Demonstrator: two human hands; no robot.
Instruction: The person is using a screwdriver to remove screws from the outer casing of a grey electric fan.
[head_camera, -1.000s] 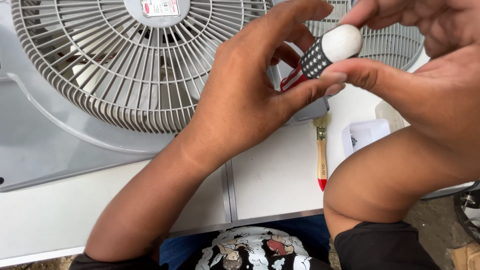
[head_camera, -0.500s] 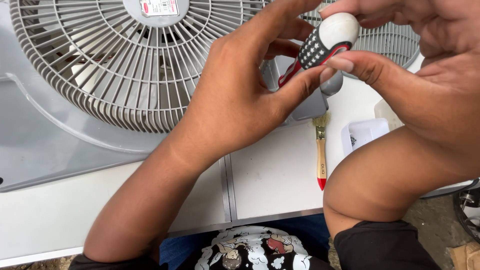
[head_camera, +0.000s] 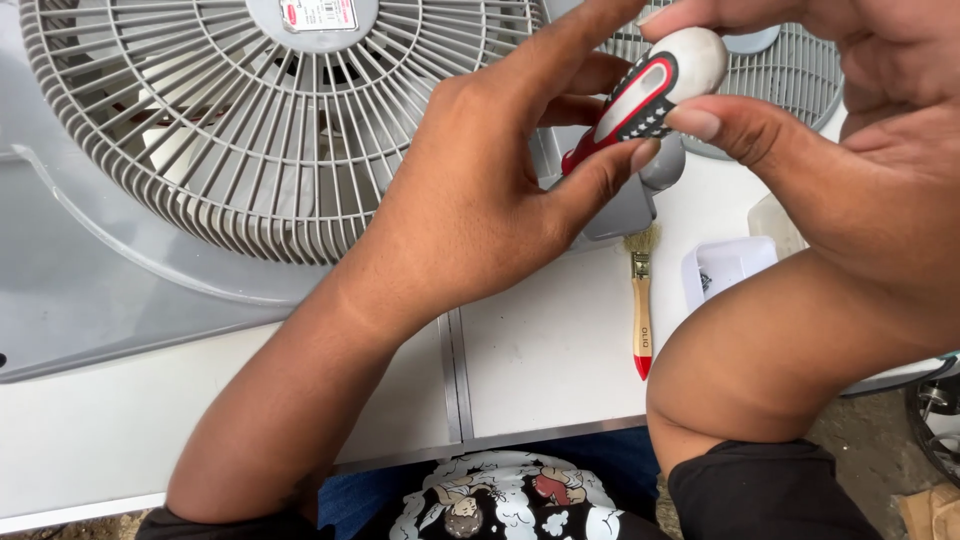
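Hidden: the shaft and tip of the screwdriver (head_camera: 655, 85) lie behind the left hand (head_camera: 480, 190); only its handle shows. The right hand (head_camera: 850, 150) is cut off by the top and right edges.
Hard to make out: what the tip meets cannot be told; a grey part (head_camera: 635, 200) shows just under the left thumb, mostly covered.
Labels: a small rectangular sticker (head_camera: 318, 12), white with red, sits on the hub of the grey fan grille (head_camera: 250, 130), cut by the top edge. A small white tray (head_camera: 725, 268) lies on the surface (head_camera: 550, 350) beside the right forearm.
Screwdriver: handle white, red and black, held near the top of the view, above the surface, in front of a second grille (head_camera: 790, 80).
Axis: long axis slants, white butt end up and to the right, red neck down and to the left toward the fan.
Left grip: thumb and fingers half curled, thumb tip touching the lower handle, fingers around the hidden neck.
Right grip: thumb and forefinger pinched on the butt end of the handle.
Nearby: a small paintbrush (head_camera: 641, 310) with wooden handle and red end lies on the surface, bristles pointing away from the person.
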